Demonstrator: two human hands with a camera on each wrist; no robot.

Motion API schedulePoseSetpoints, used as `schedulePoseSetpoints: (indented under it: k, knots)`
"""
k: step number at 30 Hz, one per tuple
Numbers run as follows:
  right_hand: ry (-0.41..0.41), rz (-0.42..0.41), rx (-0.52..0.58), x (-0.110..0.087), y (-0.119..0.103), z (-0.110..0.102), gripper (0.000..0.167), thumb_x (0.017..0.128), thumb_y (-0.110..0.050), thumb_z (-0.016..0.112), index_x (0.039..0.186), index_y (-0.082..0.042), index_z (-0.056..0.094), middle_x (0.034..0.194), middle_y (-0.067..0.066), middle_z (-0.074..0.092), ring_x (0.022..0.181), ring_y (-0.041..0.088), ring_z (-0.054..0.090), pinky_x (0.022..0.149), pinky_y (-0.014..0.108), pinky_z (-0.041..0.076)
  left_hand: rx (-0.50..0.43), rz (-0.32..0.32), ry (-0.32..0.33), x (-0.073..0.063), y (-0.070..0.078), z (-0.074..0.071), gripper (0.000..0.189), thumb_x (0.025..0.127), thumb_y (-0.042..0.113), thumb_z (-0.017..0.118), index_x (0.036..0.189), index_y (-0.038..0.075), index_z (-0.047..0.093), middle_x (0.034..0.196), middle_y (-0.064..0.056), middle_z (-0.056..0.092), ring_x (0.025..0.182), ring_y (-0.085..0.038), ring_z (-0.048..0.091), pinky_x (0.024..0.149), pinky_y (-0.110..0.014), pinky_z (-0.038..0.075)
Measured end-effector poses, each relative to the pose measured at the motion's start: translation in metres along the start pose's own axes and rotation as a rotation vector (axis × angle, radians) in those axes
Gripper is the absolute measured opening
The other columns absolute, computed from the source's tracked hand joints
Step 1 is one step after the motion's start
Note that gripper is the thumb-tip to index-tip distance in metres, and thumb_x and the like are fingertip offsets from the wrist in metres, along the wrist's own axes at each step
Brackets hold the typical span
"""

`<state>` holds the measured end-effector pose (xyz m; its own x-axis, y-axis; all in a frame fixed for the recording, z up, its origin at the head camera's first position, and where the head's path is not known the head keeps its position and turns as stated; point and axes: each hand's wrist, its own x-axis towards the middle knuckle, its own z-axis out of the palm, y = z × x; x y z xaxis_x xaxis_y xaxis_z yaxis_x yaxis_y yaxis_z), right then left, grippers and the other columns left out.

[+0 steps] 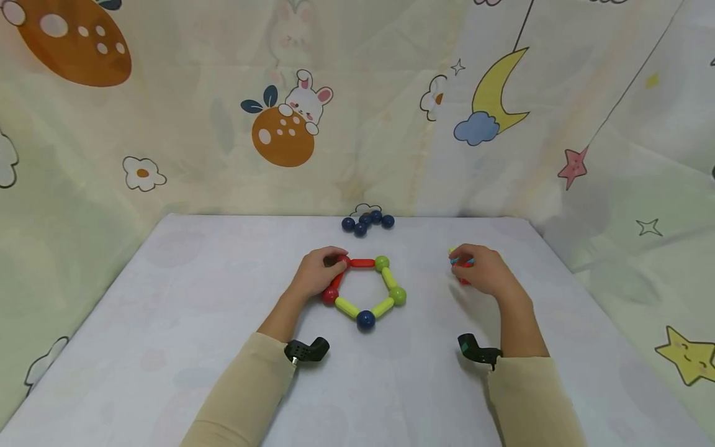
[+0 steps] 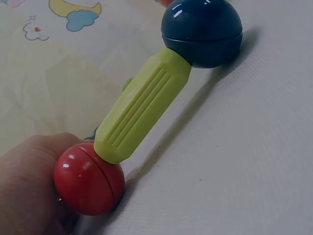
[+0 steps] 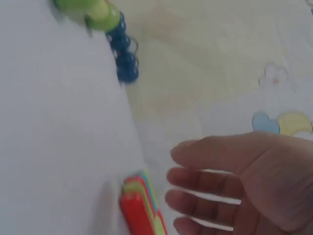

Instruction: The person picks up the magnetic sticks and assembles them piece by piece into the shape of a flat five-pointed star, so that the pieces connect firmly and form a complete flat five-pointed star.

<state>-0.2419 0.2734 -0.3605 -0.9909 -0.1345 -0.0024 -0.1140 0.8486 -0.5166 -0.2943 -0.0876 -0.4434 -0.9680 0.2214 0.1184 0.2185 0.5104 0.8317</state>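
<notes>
A closed ring of balls and rods lies on the table. My left hand grips the red ball at its far left corner, thumb and fingers around it. A second red ball joins a yellow-green rod leading to a navy ball. Two green balls form the right side, and red rods the upper left. My right hand hovers beside a small pile of red, yellow-green and blue rods. Its fingers are spread and relaxed, and a gap separates them from the rods.
Several loose navy balls sit at the table's back edge. Behind the white table hangs a printed cloth. Dark wrist cameras are strapped at both sleeves.
</notes>
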Motion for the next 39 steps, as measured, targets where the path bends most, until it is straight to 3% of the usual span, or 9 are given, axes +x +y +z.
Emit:
schedulePoseSetpoints:
  k: [6,13,22,28,33,39]
  knots:
    - [-0.073,0.183,-0.066,-0.008,0.027,-0.012,0.035,0.097,-0.019,0.067,0.125,0.0,0.063,0.122,0.025,0.061,0.111,0.041,0.054,0.082,0.044,0.058,0.002,-0.007,-0.002,0.0,-0.001,-0.001,0.033,0.1,0.025,0.066,0.132,0.017,0.069,0.128,-0.007,0.069,0.118,-0.026,0.06,0.108,-0.047,0.048]
    - [-0.116,0.273,-0.039,-0.007,0.041,-0.006,0.044,0.092,-0.015,0.075,0.13,0.001,0.062,0.129,0.028,0.058,0.116,0.044,0.051,0.091,0.05,0.057,0.005,-0.005,-0.006,0.0,-0.001,-0.001,0.033,0.1,0.025,0.066,0.132,0.017,0.069,0.129,-0.007,0.069,0.12,-0.026,0.059,0.109,-0.047,0.047]
    - [-0.135,0.226,-0.059,-0.007,0.043,0.0,0.033,0.088,-0.014,0.078,0.118,-0.005,0.067,0.123,0.023,0.059,0.114,0.041,0.049,0.085,0.047,0.055,0.01,-0.015,-0.009,-0.001,0.001,-0.001,0.033,0.101,0.026,0.066,0.133,0.018,0.069,0.13,-0.007,0.068,0.122,-0.026,0.058,0.11,-0.048,0.047]
    - [-0.167,0.24,-0.024,-0.01,0.047,-0.003,0.042,0.091,-0.021,0.077,0.129,-0.005,0.067,0.132,0.025,0.055,0.119,0.043,0.046,0.092,0.052,0.053,0.007,-0.018,-0.01,-0.002,0.001,-0.001,0.033,0.1,0.025,0.066,0.132,0.018,0.069,0.13,-0.007,0.068,0.121,-0.026,0.058,0.11,-0.048,0.047]
    - [-0.154,0.197,0.01,-0.01,0.051,-0.005,0.048,0.094,-0.032,0.075,0.133,-0.004,0.064,0.127,0.022,0.06,0.109,0.035,0.054,0.084,0.041,0.054,0.004,-0.024,-0.011,-0.002,0.0,-0.001,0.033,0.1,0.025,0.066,0.133,0.018,0.069,0.13,-0.007,0.068,0.122,-0.027,0.058,0.11,-0.048,0.047]
    - [-0.126,0.16,0.106,-0.01,0.051,-0.007,0.047,0.099,-0.032,0.07,0.135,-0.003,0.06,0.126,0.023,0.061,0.09,0.026,0.063,0.074,0.032,0.055,0.005,-0.02,-0.011,-0.001,0.0,-0.001,0.033,0.101,0.025,0.066,0.133,0.018,0.069,0.129,-0.007,0.068,0.121,-0.026,0.058,0.11,-0.048,0.047]
